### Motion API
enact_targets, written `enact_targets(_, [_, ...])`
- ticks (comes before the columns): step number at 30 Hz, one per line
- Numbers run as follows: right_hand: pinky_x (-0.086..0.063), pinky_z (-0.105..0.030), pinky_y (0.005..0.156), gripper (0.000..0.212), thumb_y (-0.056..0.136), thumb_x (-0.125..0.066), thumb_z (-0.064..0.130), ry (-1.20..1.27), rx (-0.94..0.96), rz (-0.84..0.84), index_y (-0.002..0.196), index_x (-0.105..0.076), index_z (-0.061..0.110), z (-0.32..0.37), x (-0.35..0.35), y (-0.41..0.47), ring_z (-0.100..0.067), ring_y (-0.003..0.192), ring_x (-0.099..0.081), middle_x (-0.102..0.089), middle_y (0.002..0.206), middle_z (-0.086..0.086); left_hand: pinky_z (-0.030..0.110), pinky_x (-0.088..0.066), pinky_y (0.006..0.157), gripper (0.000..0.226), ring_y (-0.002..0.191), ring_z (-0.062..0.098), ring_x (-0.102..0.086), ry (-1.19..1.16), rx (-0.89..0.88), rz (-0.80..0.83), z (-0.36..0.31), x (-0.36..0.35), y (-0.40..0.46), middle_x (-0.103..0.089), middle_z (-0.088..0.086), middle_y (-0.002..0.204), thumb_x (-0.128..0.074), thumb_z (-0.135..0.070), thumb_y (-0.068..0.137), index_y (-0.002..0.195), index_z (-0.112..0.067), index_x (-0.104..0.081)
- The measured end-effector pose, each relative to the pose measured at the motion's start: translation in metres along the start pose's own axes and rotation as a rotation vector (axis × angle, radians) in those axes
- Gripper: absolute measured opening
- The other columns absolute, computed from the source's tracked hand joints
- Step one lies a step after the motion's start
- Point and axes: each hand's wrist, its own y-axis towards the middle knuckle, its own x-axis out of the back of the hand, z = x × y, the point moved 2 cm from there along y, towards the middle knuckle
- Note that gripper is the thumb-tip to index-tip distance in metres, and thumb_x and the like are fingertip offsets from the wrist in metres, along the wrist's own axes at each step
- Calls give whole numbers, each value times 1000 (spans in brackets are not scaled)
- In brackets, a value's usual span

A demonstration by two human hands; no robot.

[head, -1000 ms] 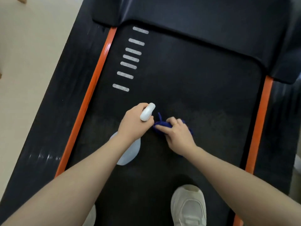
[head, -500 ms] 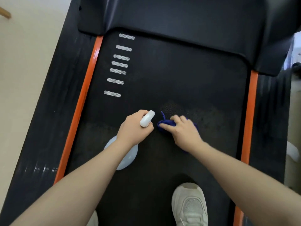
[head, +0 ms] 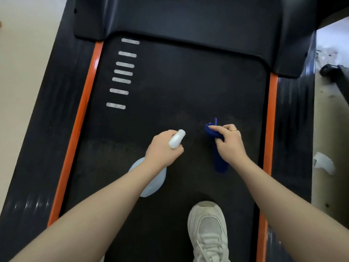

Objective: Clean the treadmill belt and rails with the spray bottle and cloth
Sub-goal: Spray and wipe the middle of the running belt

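Note:
The black treadmill belt (head: 179, 87) runs up the middle of the view, with an orange rail (head: 83, 103) on its left and another orange rail (head: 272, 110) on its right. My left hand (head: 162, 148) grips a white spray bottle (head: 151, 178) by its neck, the nozzle pointing forward over the belt. To its right, my right hand (head: 229, 144) holds a dark blue cloth (head: 219, 159) bunched in curled fingers; the cloth's tail hangs below the hand above the belt. A faint dusty patch shows on the belt just ahead of both hands.
The black motor hood (head: 188, 19) closes off the belt's far end. Several white dashes (head: 122, 72) mark the belt at left. My white shoe (head: 207, 231) stands on the belt near the bottom. Pale floor lies at left; a black wheel and white scraps lie at right.
My right hand has moved to the right with the blue cloth, away from the spray bottle, and the cloth now hangs lower. My left hand holds the bottle in about the same place.

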Motion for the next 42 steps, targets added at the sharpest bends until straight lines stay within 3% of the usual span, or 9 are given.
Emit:
enact_targets(4, [-36,-32,97,45,88,-47,0,-38,30,50,121,-61,27,-12,18,-17,-17,107,-39,-42,105,6,38,-52,76,18,86,19,-59,63,-12,97,-23,-27,3,-61,-1,92,-59,-24,83,100,-20,-57])
enact_targets(10, [-42,-38,95,41,90,-49,3,-26,-130,-205,124,-60,22,-47,39,-21,-27,108,-46,-46,110,-4,37,-46,73,8,83,26,-59,74,-151,175,-55,-49,8,-60,6,85,-55,-19,83,84,-11,-53])
enact_targets(17, [-38,-39,100,41,93,-48,7,-6,-173,-170,132,-52,19,-60,27,-10,-31,112,-42,-44,123,-12,29,-46,72,15,84,18,-59,-222,-87,-81,-34,-7,9,-63,3,89,-62,-12,84,98,-7,-63])
enact_targets(21, [-39,-44,89,41,91,-50,10,-196,-180,-216,131,-54,19,-33,-4,0,-34,106,-41,-46,125,-13,17,-45,73,23,91,11,-61,-380,-52,-197,-17,26,9,-66,-1,99,-65,-14,85,108,-14,-65])
enact_targets(27, [-38,-43,75,52,78,-58,6,-452,399,20,126,-57,27,28,-45,17,-37,96,-46,-51,118,-15,10,-42,74,23,94,13,-61,-344,-68,-203,-16,30,17,-67,0,100,-65,-14,82,105,-14,-65])
enact_targets(33, [-32,-40,89,54,87,-46,9,-410,-7,-98,133,-44,36,50,-31,47,-32,111,-36,-37,132,-8,5,-43,67,23,82,-1,-58,-401,-67,-236,-21,46,23,-65,-7,93,-62,-9,79,100,-18,-66])
enact_targets(37, [-30,-40,91,54,92,-46,16,-476,576,289,140,-36,38,76,-70,13,-30,118,-31,-28,141,-7,10,-44,65,30,78,0,-58,-449,-81,-246,-19,62,21,-66,-4,88,-55,-15,64,91,-22,-65])
enact_targets(39, [-31,-39,89,52,92,-46,16,-555,712,295,139,-37,38,70,-65,31,-30,117,-34,-31,140,-7,9,-45,68,35,84,0,-59,-423,-91,-222,-14,67,19,-66,-7,92,-55,-15,64,95,-26,-65])
enact_targets(42, [-34,-41,85,53,87,-46,6,-447,331,20,134,-48,33,60,-50,54,-34,109,-39,-40,134,-11,8,-45,72,35,89,0,-59,-421,-80,-226,-8,71,17,-67,-11,95,-54,-16,65,95,-28,-65])
